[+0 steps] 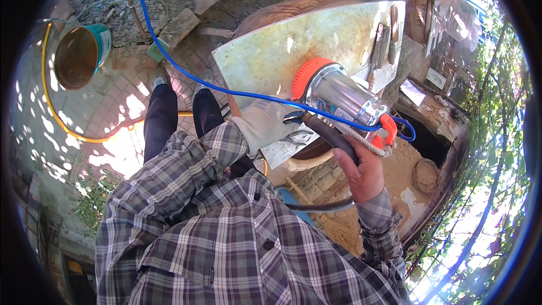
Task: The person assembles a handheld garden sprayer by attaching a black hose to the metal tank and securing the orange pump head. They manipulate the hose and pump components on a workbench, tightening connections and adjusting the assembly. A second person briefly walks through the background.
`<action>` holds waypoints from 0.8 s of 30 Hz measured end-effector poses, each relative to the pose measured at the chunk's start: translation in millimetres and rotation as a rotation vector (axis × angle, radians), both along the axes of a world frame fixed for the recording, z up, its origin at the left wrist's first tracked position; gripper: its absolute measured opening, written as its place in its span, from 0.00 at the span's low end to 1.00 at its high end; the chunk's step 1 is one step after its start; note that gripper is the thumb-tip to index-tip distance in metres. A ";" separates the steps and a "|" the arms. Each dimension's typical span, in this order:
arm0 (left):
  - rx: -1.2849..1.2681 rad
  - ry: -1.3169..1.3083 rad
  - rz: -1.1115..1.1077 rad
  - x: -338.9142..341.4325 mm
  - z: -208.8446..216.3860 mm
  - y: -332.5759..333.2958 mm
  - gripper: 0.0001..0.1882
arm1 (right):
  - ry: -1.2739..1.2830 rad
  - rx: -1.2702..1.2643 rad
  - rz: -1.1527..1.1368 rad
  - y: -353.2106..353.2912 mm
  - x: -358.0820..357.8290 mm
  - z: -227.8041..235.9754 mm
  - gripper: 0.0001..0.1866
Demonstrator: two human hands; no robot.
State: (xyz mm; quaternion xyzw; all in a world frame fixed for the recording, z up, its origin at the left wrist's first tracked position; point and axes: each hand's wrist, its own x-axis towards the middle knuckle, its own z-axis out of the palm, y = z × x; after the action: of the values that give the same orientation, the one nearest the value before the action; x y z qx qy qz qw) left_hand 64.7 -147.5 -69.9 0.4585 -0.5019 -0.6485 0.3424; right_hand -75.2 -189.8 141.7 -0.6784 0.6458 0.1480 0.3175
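A silver submersible pump with an orange base and an orange handle lies tilted on a pale board. A white rope is tied at its handle, and a blue cable runs from it across the board. My right hand, bare, is wrapped round a thick black hose beside the pump. My left hand, in a white work glove, is closed near the hose's end. A dark piece and thin grey metal show at its fingers; what it grips is partly hidden.
The stained board rests on a large round vessel and bears several hand tools. A bucket and a yellow hose lie on the left. To the right are a dark opening, a straw broom and vines.
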 end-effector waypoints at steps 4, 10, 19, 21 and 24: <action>-0.026 0.050 0.042 5.1 4.0 -3.0 0.23 | 0.065 -0.087 0.152 8.7 -7.5 -5.2 0.19; 0.029 0.040 -0.067 3.8 0.2 -5.5 0.21 | 0.150 -0.098 0.329 10.9 -19.0 -6.0 0.23; -0.080 0.088 0.039 -8.5 3.0 0.2 0.20 | 0.182 -0.204 0.594 0.0 1.7 -1.6 0.26; -0.071 0.048 0.003 -13.4 4.1 0.2 0.21 | 0.169 -0.192 0.571 -1.3 -5.0 1.6 0.26; -0.127 0.006 0.020 -18.7 1.7 5.9 0.22 | 0.156 -0.191 0.533 1.1 -12.1 2.6 0.26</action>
State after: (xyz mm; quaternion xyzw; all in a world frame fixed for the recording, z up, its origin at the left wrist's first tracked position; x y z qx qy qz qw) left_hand 46.0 -141.6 -68.2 0.4388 -0.5365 -0.6134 0.3787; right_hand -87.3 -188.7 144.3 -0.8376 0.4782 0.2162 0.1515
